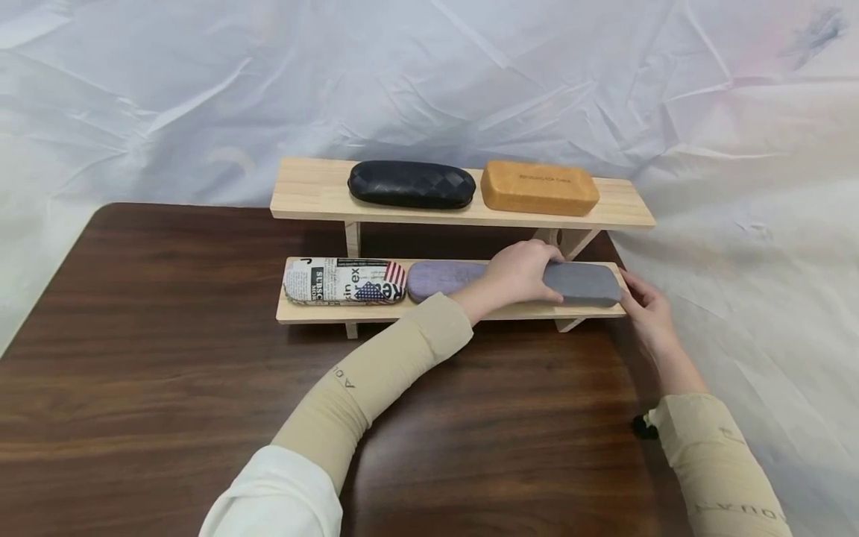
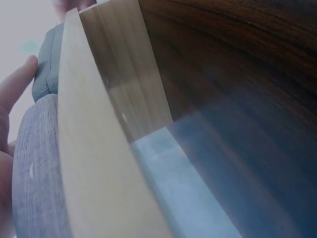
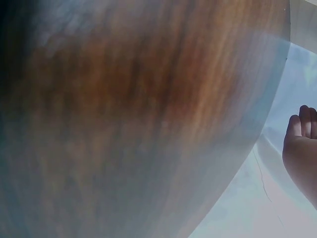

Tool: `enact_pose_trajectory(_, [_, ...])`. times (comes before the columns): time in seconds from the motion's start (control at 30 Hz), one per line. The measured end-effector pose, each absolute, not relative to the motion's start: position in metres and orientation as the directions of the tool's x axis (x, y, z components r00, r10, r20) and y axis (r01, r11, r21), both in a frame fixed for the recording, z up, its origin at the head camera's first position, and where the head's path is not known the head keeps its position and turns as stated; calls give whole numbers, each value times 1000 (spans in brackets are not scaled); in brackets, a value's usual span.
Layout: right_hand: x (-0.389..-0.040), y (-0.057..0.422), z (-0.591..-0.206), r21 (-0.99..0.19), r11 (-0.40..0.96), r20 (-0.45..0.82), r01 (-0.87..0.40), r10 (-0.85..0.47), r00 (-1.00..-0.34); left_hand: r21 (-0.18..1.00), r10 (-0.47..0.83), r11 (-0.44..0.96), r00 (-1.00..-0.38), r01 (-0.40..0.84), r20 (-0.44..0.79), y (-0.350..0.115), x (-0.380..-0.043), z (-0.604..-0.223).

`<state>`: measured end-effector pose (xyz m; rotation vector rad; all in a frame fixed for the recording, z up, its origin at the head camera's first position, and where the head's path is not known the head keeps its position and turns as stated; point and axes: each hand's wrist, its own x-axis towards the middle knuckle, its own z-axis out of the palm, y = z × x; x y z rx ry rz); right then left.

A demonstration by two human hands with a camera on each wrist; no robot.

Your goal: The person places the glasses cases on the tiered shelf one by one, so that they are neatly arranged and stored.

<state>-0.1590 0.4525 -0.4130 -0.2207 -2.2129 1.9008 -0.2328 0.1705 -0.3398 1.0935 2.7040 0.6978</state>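
A grey glasses case (image 1: pixel 582 284) lies at the right end of the lower wooden shelf (image 1: pixel 483 314). My left hand (image 1: pixel 513 274) reaches over a purple glasses case (image 1: pixel 432 280) and grips the grey case's left end, thumb at the front and forefinger at the back. In the left wrist view the thumb (image 2: pixel 20 82) lies against the grey case (image 2: pixel 48 64), which abuts the purple case (image 2: pixel 39 168). My right hand (image 1: pixel 649 317) touches the grey case's right end and the shelf end with its fingers. A newsprint-patterned glasses case (image 1: pixel 342 281) lies at the left.
The upper wooden shelf (image 1: pixel 309 190) bears a black glasses case (image 1: pixel 411 185) and an orange-brown one (image 1: pixel 539 188). The rack stands on a dark wooden table (image 1: pixel 168 358), close to white sheeting (image 1: pixel 335 82) behind and at the right.
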Motion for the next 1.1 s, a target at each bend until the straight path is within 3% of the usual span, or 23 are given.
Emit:
enact_pose_trajectory(0.63, [-157,459,-413,-987,145,96,-70,182,-979,501,706,579,-703,643,87,136,-224,-330])
enact_pose_trajectory(0.93, [-141,456,-390,-997,-35,58,-66,180,-982,451,742,514,-642,730,193,116,-206,-330])
enact_pose_trajectory(1.1, [-139,449,-379,-983,124,150,-131,156,-976,372,773,501,-598,781,214,98,-196,-330])
